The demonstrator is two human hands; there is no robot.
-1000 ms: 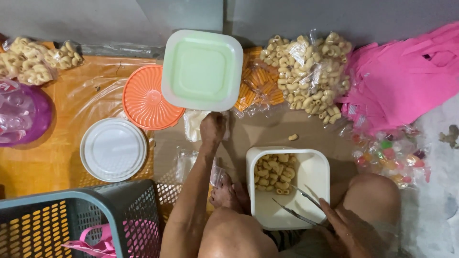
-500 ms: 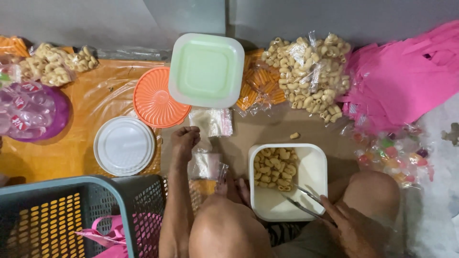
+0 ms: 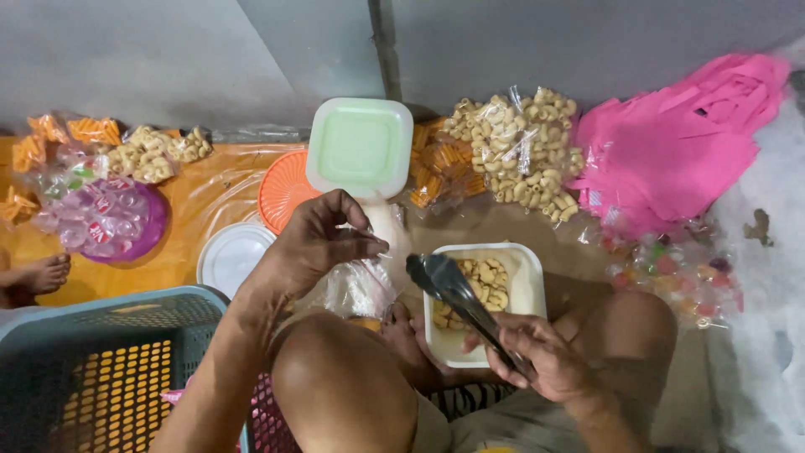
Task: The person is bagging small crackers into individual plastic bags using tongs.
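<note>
While the left hand (image 3: 323, 243) pinches a clear plastic bag (image 3: 360, 281) above the knee, the right hand (image 3: 541, 356) grips metal tongs (image 3: 457, 294), their tips over the white container (image 3: 524, 289) of pale snack pieces (image 3: 478, 285) on the floor.

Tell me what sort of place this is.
Probably an informal snack-packing spot on the floor of a home or small shop. Sealed snack bags are heaped against the wall, a white tub holds loose snacks, the right hand holds tongs, and the left hand pinches a clear bag.
</note>
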